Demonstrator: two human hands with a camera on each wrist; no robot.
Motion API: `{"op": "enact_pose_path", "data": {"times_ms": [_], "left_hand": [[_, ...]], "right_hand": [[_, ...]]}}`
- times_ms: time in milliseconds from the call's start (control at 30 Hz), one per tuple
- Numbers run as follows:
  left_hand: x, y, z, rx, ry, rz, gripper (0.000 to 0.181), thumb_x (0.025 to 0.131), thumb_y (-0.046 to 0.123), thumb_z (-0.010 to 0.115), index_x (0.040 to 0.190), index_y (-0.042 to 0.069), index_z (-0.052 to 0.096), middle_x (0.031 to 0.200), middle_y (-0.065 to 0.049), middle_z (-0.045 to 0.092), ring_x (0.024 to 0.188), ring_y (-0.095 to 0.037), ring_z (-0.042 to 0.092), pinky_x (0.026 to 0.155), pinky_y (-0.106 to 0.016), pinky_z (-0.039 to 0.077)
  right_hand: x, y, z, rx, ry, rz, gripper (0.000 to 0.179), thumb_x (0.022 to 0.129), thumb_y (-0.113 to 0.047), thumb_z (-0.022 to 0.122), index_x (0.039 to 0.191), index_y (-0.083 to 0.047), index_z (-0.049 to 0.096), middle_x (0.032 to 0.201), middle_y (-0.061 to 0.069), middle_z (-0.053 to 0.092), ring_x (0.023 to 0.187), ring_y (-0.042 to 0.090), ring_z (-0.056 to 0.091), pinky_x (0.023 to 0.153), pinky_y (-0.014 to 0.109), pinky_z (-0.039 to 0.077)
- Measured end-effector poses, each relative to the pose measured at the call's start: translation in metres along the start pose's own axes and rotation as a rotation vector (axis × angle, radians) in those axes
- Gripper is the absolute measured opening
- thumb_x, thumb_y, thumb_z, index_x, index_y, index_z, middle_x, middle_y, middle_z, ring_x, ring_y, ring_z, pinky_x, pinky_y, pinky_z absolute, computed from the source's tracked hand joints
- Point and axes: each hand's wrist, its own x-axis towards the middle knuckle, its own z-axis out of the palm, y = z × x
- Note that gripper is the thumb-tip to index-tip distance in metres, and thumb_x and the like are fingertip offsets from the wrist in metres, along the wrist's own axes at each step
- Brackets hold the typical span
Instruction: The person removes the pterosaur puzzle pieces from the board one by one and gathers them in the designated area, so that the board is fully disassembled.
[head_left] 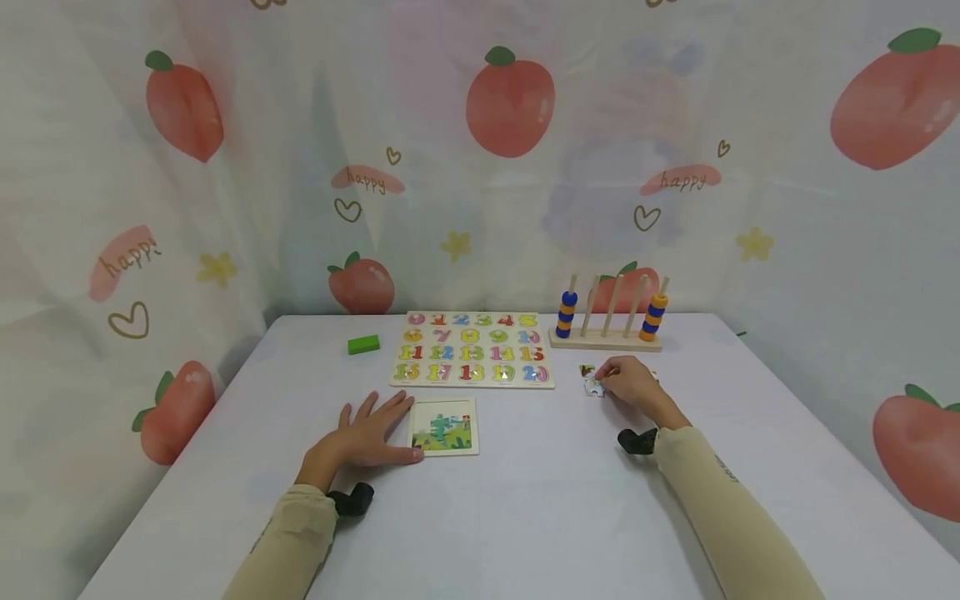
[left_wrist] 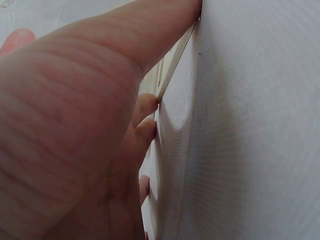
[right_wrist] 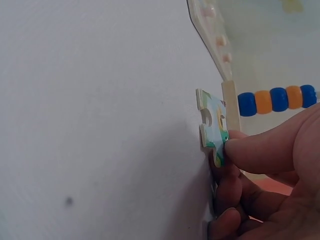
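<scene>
My left hand (head_left: 367, 437) lies with spread fingers at the left side of a small square jigsaw tray (head_left: 424, 413), its thumb at the near corner. Inside the tray a partly filled picture shows green ground and a teal figure. In the left wrist view, thumb and fingertips meet the tray's thin edge (left_wrist: 172, 67). Off to the right, my right hand (head_left: 633, 387) pinches a jigsaw piece (right_wrist: 215, 117) between thumb and fingers, low over the table. The piece is pale blue with teal and yellow patches. Another jigsaw piece (head_left: 587, 369) lies just beyond it; more are partly hidden behind the hand.
A number puzzle board (head_left: 486, 386) lies beyond the tray. Behind the right hand stands a wooden bead rack (head_left: 606, 342) with blue and orange beads on its outer pegs. A green block (head_left: 363, 344) sits at the back left. A peach-printed curtain (head_left: 510, 233) encloses the table.
</scene>
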Motion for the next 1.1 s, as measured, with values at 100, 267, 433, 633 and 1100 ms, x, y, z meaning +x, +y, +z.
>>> {"op": "enact_pose_path", "data": {"times_ms": [100, 267, 433, 633, 1100], "left_hand": [[0.000, 0.001, 0.000, 0.007, 0.000, -0.005, 0.109, 0.086, 0.072, 0.075, 0.171, 0.019, 0.031, 0.179, -0.006, 0.018, 0.162, -0.045, 0.001, 0.123, -0.072, -0.007], [-0.001, 0.003, -0.001, 0.010, 0.010, -0.011, 0.110, 0.085, 0.072, 0.076, 0.171, 0.019, 0.031, 0.178, -0.007, 0.020, 0.162, -0.046, 0.004, 0.122, -0.073, -0.005], [-0.002, 0.004, -0.001, 0.002, 0.009, -0.021, 0.110, 0.085, 0.071, 0.076, 0.171, 0.019, 0.032, 0.178, -0.008, 0.020, 0.162, -0.046, 0.003, 0.123, -0.073, -0.007], [-0.002, 0.004, 0.000, -0.008, 0.010, -0.027, 0.112, 0.083, 0.075, 0.075, 0.171, 0.020, 0.032, 0.178, -0.007, 0.019, 0.163, -0.044, 0.000, 0.123, -0.070, -0.012], [0.001, 0.003, 0.000, 0.011, -0.004, -0.028, 0.110, 0.086, 0.071, 0.075, 0.171, 0.020, 0.029, 0.179, -0.007, 0.016, 0.163, -0.045, -0.001, 0.123, -0.070, -0.009]], "right_hand": [[0.000, 0.000, -0.001, 0.000, 0.006, -0.003, 0.016, 0.101, -0.001, 0.060, 0.110, 0.006, 0.070, 0.101, 0.018, 0.066, 0.092, 0.031, 0.057, 0.079, 0.038, 0.049], [-0.001, -0.001, -0.001, -0.009, 0.021, -0.024, 0.016, 0.099, 0.000, 0.060, 0.108, 0.005, 0.072, 0.101, 0.019, 0.067, 0.091, 0.031, 0.058, 0.078, 0.038, 0.048], [-0.001, 0.000, 0.000, -0.011, 0.030, -0.005, 0.019, 0.099, -0.001, 0.059, 0.111, 0.006, 0.072, 0.107, 0.021, 0.068, 0.094, 0.034, 0.058, 0.083, 0.044, 0.049], [-0.002, -0.003, 0.001, 0.018, 0.070, 0.044, 0.028, 0.103, -0.008, 0.055, 0.123, 0.009, 0.066, 0.120, 0.028, 0.065, 0.104, 0.039, 0.058, 0.092, 0.054, 0.050], [-0.006, -0.041, 0.004, 0.244, 0.112, 0.084, 0.058, 0.111, -0.023, 0.055, 0.158, 0.006, 0.039, 0.161, 0.035, 0.037, 0.146, 0.052, 0.039, 0.118, 0.064, 0.036]]}}
